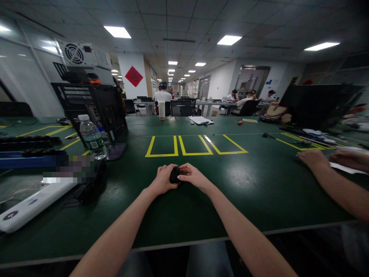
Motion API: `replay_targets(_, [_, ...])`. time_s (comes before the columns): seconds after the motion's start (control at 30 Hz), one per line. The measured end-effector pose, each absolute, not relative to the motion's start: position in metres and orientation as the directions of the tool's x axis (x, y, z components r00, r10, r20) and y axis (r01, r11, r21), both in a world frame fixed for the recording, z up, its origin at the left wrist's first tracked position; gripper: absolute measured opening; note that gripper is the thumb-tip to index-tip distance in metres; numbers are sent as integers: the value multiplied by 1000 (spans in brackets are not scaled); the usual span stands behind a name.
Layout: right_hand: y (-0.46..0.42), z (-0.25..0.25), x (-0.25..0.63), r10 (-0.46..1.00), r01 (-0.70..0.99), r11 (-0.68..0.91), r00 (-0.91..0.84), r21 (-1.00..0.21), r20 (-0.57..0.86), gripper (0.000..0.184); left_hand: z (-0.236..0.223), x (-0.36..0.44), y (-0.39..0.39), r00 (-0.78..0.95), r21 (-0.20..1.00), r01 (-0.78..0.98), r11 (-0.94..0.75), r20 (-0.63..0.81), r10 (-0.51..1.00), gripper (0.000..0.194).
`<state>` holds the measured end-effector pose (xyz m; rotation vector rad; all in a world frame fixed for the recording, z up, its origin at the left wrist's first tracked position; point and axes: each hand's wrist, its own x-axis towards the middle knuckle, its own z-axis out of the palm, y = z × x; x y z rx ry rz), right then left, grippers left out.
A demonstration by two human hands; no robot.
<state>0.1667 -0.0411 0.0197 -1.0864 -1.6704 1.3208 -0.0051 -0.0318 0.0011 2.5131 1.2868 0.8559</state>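
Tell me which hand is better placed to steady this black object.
Left, probably: your left hand curls around the black object's side, while your right hand meets it mainly with thumb and fingertips.

Open-plan office fitted out as an electronics workshop

We find ceiling panel lights, glass partitions and rows of desks with office chairs point(184, 107). Our green surface point(219, 200) bears yellow tape outlines point(196, 154), an open computer case point(106, 109) and a power supply unit point(75, 54). We note people seated at desks beyond.
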Motion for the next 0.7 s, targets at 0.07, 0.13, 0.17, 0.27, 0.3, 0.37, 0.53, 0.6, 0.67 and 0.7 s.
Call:
replay_targets(0.07, [-39, 19, 169, 927, 172, 103, -373, -980, 32, 39, 2, -5, -32, 455, 412, 684, -603, 406, 793, 57])
replay_targets(0.13, [-37, 18, 173, 933, 173, 94, -360, -980, 26, 41, 2, -5, -32, 450, 409, 690, -598, 405, 796, 57])
replay_targets(0.17, [-37, 18, 175, 941, 179, 86, -338, -980, 21, 41, 3, -5, -32, 446, 408, 693, -594, 405, 798, 57])
replay_targets(0.27, [-35, 17, 179, 973, 194, 45, -230, -980, -1, 42, 4, -6, -33, 437, 409, 693, -594, 417, 797, 57])
replay_targets(0.3, [-35, 16, 178, 978, 187, 35, -207, -982, -5, 42, 4, -6, -33, 438, 407, 691, -598, 423, 793, 57])
replay_targets(0.37, [-35, 13, 174, 977, 152, 31, -214, -988, -2, 42, 2, -7, -32, 438, 396, 694, -601, 431, 789, 57])
replay_targets(0.53, [-32, 6, 159, 956, 98, 75, -289, -992, 44, 38, -1, -7, -30, 437, 378, 709, -595, 427, 792, 59])
replay_targets(0.6, [-32, 5, 157, 958, 111, 76, -285, -991, 42, 37, -1, -7, -31, 441, 383, 703, -599, 427, 790, 58])
replay_targets(0.67, [-32, 6, 158, 954, 119, 69, -297, -991, 31, 36, 0, -5, -32, 454, 380, 696, -609, 423, 784, 57])
replay_targets(0.7, [-33, 7, 158, 952, 121, 67, -306, -990, 27, 35, 1, -5, -33, 463, 378, 694, -613, 419, 781, 57])
